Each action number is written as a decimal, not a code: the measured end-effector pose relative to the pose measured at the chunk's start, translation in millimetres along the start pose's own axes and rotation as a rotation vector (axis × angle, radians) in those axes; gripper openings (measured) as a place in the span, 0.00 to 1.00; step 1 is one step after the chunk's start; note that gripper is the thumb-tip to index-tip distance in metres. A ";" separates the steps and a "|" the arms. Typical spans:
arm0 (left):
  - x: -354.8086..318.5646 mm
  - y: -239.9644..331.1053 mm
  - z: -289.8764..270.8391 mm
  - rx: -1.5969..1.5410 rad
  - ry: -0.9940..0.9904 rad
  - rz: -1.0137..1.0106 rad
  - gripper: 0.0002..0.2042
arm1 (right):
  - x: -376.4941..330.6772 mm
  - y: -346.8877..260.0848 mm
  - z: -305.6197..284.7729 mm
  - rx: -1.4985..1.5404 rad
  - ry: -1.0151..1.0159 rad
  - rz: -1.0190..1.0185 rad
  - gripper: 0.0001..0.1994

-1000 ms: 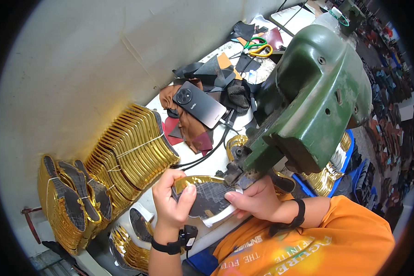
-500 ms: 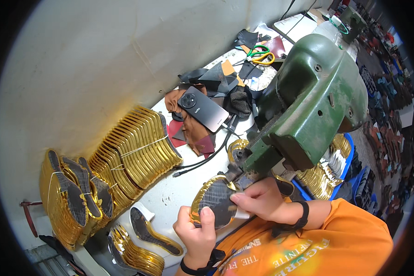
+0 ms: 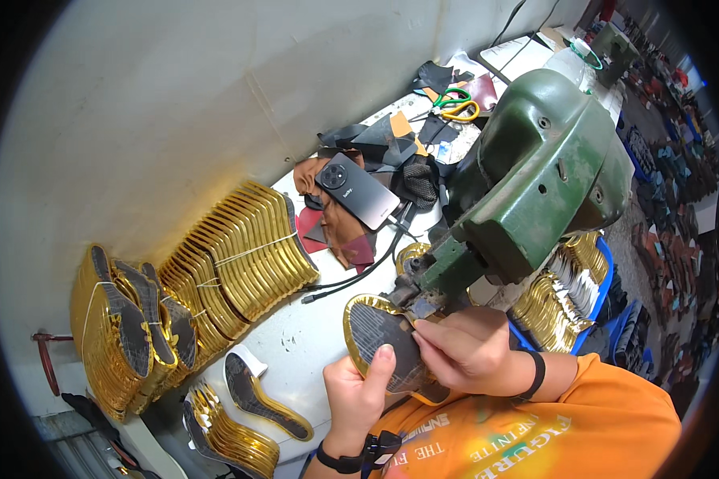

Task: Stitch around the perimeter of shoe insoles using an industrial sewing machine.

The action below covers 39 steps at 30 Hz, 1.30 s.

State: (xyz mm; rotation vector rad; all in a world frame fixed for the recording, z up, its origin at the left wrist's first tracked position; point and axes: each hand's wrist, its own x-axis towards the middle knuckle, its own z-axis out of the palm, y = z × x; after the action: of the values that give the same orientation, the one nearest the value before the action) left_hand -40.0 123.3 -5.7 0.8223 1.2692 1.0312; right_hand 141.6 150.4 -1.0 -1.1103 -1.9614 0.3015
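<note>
A dark grey shoe insole (image 3: 373, 326) with a gold folded edge is held at the working tip (image 3: 411, 297) of a green machine (image 3: 527, 215). My left hand (image 3: 358, 397) is closed round the insole's near left side, thumb pressed on its dark face. At the right side, my right hand (image 3: 470, 349) pinches the edge close below the machine tip, with its fingers bunched together. Part of the insole is hidden behind my hands, its near end by my orange shirt.
Tied stacks of gold insoles (image 3: 256, 247) stand along the wall. A single insole (image 3: 252, 383) and a fanned stack (image 3: 236, 439) lie nearer. Behind are a phone (image 3: 358, 191), leather scraps (image 3: 343, 231), and scissors (image 3: 458, 104). A blue crate (image 3: 605, 275) holding gold insoles stands right of the machine.
The insole has turned under the machine tip, and its far left rim now shows a smooth gold band. My right fingers have drawn together at its edge; my left hand has shifted slightly right.
</note>
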 end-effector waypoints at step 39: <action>-120.1 -38.5 38.4 -0.596 0.008 0.176 0.26 | -56.5 -42.6 -44.3 0.717 -0.155 0.236 0.06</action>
State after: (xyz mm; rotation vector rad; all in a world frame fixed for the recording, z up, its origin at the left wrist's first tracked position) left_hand 4.2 -0.3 6.4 0.4689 0.8291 1.4586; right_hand 164.6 72.6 19.1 -0.8437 -1.6259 1.1445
